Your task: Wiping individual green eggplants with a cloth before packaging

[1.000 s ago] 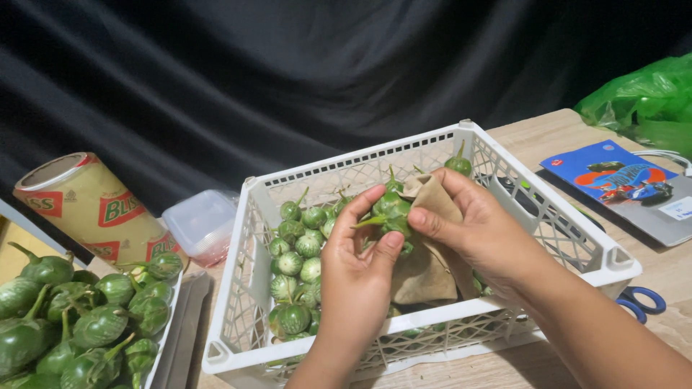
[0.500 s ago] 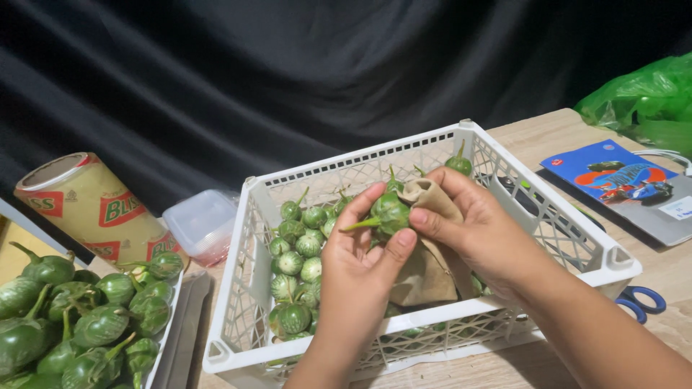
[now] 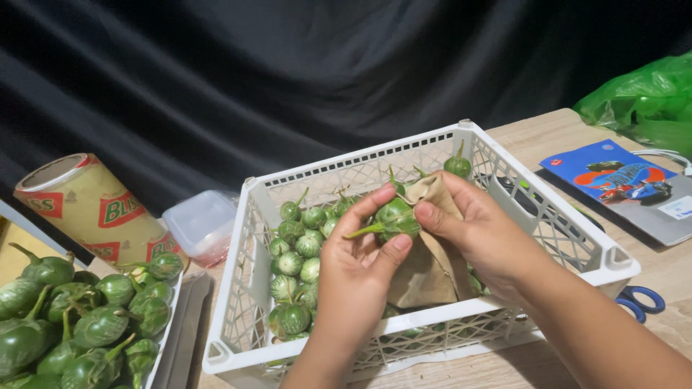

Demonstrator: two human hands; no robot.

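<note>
A small round green eggplant (image 3: 395, 218) is sitting between both hands above the middle of the white plastic crate (image 3: 613, 261); its skin is glossy, deep green with paler streaks, and a thin light-green stem is sticking out from it toward the left. The left hand (image 3: 355, 277) is cupping it from below, fingers curling up around its near side and the thumb pressing against its underside, so this hand is closing narrowly on the eggplant. The right hand (image 3: 484, 234) is coming in from the right side of the crate, its thumb and forefinger pinching the eggplant together with a piece of brown cloth (image 3: 427, 268), which is draping down from the fingers into the crate. Inside the crate, to the left of the hands, a heap of similar small eggplants (image 3: 299, 248) is lying against the left wall, and one more eggplant (image 3: 457, 165) is resting at the far rim. Left of the crate, a clear lidded plastic box (image 3: 199, 223) is standing just beside it, with a roll in yellow and red wrapping (image 3: 90, 209) lying farther left and a tray of larger green eggplants (image 3: 79, 317) showing at the lower left. Right of the crate, blue-handled scissors (image 3: 640, 300) are lying on the wooden table (image 3: 533, 137), beyond them a blue card package (image 3: 613, 176), and a green plastic bag (image 3: 641, 97) is sitting at the far right.
</note>
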